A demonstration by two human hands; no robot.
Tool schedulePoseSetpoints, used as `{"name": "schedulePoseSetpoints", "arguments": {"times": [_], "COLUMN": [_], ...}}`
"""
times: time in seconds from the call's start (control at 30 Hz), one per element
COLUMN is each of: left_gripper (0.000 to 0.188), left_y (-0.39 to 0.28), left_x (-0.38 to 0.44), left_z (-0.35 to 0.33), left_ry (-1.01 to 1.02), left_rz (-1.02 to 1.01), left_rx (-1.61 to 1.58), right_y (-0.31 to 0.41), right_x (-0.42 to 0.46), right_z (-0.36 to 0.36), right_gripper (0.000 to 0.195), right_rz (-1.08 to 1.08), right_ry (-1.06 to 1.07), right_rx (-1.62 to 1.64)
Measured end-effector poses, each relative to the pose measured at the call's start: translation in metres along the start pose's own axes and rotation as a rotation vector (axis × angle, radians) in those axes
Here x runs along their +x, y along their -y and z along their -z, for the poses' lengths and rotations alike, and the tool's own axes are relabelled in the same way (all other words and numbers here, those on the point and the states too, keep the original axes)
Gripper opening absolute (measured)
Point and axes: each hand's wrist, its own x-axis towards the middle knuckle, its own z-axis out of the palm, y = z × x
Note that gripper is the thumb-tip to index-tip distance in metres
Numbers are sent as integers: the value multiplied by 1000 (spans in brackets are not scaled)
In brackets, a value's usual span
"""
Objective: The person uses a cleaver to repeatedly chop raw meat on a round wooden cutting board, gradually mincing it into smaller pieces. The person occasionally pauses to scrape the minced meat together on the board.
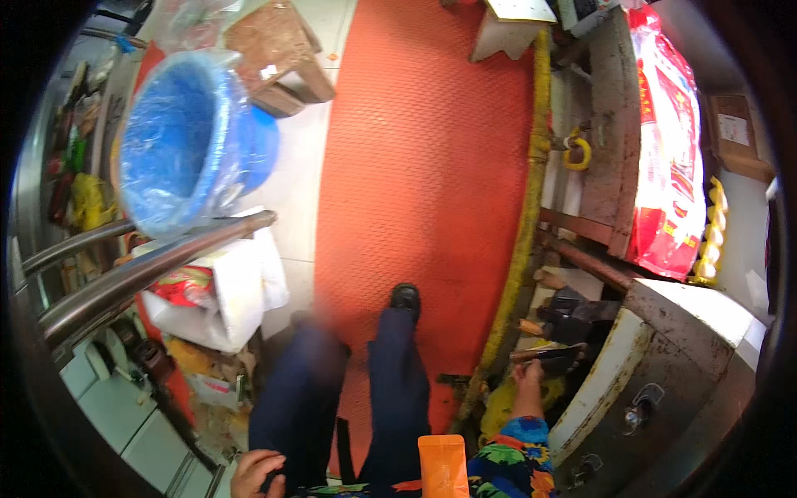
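My right hand, below a flowered sleeve, reaches into a cluttered gap on the right and grips the near edge of a dark flat object with a brownish edge. What exactly it is cannot be made out. A yellow plastic bag hangs beside that wrist. At the bottom edge my left hand rests by my thigh in dark trousers, its fingers curled; whether anything is inside them is hidden. Between the arms, an orange flat-ended tube or packet shows in front of my body.
A red textured mat runs ahead. Left of it stand a blue bin with a clear liner, a wooden stool and a metal rail. A yellow pipe, a red-and-white sack and a worn metal cabinet line the right.
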Motion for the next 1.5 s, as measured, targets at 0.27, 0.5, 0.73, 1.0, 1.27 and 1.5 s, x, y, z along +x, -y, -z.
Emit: {"name": "schedulePoseSetpoints", "arguments": {"times": [0.27,0.5,0.73,1.0,1.27,1.5], "left_gripper": [24,56,60,14,16,14], "left_y": [-33,-81,-178,-181,-142,-73], "left_x": [-41,-126,-227,-320,-355,-308], "left_z": [33,101,197,213,202,169], "left_ry": [-181,-592,-490,-738,-730,-635], "left_rz": [-192,-696,-1075,-1444,-1384,-483], "left_rx": [51,-88,-235,-241,-216,-690], "right_y": [-56,-138,-122,-102,-113,-144], "right_x": [-87,-349,-591,-789,-823,-784], "right_z": [-2,-39,20,127,114,110], "right_gripper": [55,42,22,50,11,11], "right_rz": [269,420,729,1317,1292,1446], "right_ry": [-330,58,1231,1770,1750,1693], "right_rx": [-271,-170,-69,-146,-346,-791]}}
